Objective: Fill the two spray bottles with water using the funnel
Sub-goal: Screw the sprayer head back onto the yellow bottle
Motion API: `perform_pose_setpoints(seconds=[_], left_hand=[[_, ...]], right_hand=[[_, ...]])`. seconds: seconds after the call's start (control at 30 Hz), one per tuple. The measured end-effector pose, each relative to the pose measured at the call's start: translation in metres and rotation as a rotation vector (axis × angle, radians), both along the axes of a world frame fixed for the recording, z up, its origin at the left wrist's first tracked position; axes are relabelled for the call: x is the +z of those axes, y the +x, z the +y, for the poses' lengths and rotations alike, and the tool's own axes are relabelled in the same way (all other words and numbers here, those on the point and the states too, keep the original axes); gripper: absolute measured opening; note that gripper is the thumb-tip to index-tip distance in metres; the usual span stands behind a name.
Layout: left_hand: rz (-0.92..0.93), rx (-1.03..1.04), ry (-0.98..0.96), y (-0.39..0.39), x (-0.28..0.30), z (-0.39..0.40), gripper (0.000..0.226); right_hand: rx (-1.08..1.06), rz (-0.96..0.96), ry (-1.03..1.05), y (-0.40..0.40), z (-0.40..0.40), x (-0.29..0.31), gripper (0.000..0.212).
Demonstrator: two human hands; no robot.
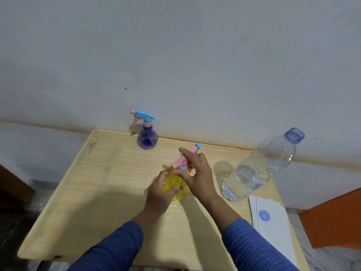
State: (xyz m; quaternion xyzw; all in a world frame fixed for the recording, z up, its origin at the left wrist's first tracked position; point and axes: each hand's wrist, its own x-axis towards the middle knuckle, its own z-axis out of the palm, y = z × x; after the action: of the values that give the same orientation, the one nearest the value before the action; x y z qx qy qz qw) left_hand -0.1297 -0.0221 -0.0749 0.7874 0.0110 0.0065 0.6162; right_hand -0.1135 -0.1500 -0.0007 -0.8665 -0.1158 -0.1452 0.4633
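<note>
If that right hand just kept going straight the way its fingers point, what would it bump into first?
The right hand points up and left, away from the person, over the yellow spray bottle it is working on. Carried on, it would probably meet the purple spray bottle near the table's far edge, though depth is hard to judge.

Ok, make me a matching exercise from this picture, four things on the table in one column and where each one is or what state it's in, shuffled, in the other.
Things:
1. yellow spray bottle
2. purple spray bottle
3. water bottle
4. blue cap

Places or states:
A. lies on the white paper at the table's right edge
B. stands alone at the far edge, near the wall
C. held between the left hand and the right hand
D. uncapped, partly filled with water

Pairs: 1-C, 2-B, 3-D, 4-A
</note>
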Motion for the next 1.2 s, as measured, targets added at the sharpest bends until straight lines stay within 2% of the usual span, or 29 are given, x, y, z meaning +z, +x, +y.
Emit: perform_pose_setpoints(seconds=[0.17, 0.37, 0.57, 0.7, 0.9, 1.07, 1.2], left_hand=[[0.009, -0.013, -0.002, 0.0, -0.001, 0.001, 0.06], [-0.005, 0.005, 0.019, -0.003, 0.003, 0.001, 0.049], [-0.017, 0.005, 0.009, -0.004, 0.004, -0.001, 0.059], [-0.021, 0.007, 0.022, -0.003, 0.005, -0.001, 0.054], [-0.008, -0.006, 0.025, 0.0, 0.006, 0.0, 0.055], [-0.026, 0.003, 0.024, 0.0, 0.003, 0.0, 0.055], [-0.03, -0.01, 0.009, 0.001, 0.006, 0.001, 0.05]], right_hand=[[0.045, -0.012, -0.069, -0.007, -0.003, 0.001, 0.055], [-0.112, -0.01, 0.044, -0.006, 0.012, -0.001, 0.043], [-0.008, -0.031, -0.049, -0.01, 0.006, -0.005, 0.063], [-0.107, 0.019, -0.012, -0.008, 0.017, 0.0, 0.047], [0.015, 0.015, -0.059, -0.011, 0.007, 0.002, 0.054], [-0.094, 0.009, -0.022, -0.007, 0.012, 0.0, 0.051], [-0.023, 0.053, -0.024, -0.008, 0.012, 0.003, 0.056]])
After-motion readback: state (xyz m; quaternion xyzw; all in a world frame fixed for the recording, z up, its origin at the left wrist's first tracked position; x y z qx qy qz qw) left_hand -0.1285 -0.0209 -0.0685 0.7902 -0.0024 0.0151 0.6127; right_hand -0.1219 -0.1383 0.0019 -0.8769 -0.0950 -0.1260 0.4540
